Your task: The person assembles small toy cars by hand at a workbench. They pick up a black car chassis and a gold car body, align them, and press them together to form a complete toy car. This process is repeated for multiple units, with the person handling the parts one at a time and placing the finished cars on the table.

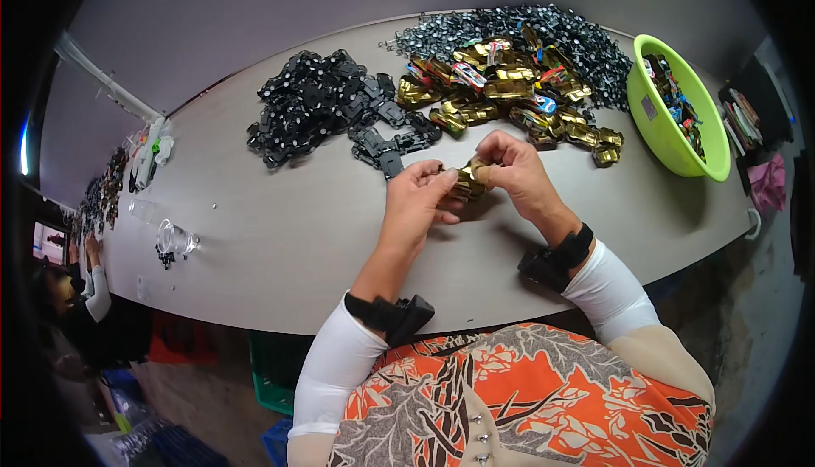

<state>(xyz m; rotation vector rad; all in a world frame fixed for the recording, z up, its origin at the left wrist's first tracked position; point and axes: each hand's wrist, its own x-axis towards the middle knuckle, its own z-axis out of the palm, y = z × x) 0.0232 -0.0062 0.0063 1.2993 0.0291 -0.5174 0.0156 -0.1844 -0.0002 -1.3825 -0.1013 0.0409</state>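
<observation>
Between my two hands, above the middle of the table, is a shiny gold toy car body (466,185). My left hand (422,195) grips its left side with thumb and fingers. My right hand (509,171) pinches the other side, and its fingers hide part of the car. Just beyond my hands lies a heap of gold and coloured toy car bodies (509,89). To the left of that heap are piled black toy car chassis (310,98), some reaching close to my left hand.
Small dark and silvery parts (586,51) are heaped at the table's back. A lime-green basin (718,161) with toy cars stands at the right. On the left, a clear plastic cup (174,237) lies tipped beside small black pieces. Another person (95,284) works at the far left.
</observation>
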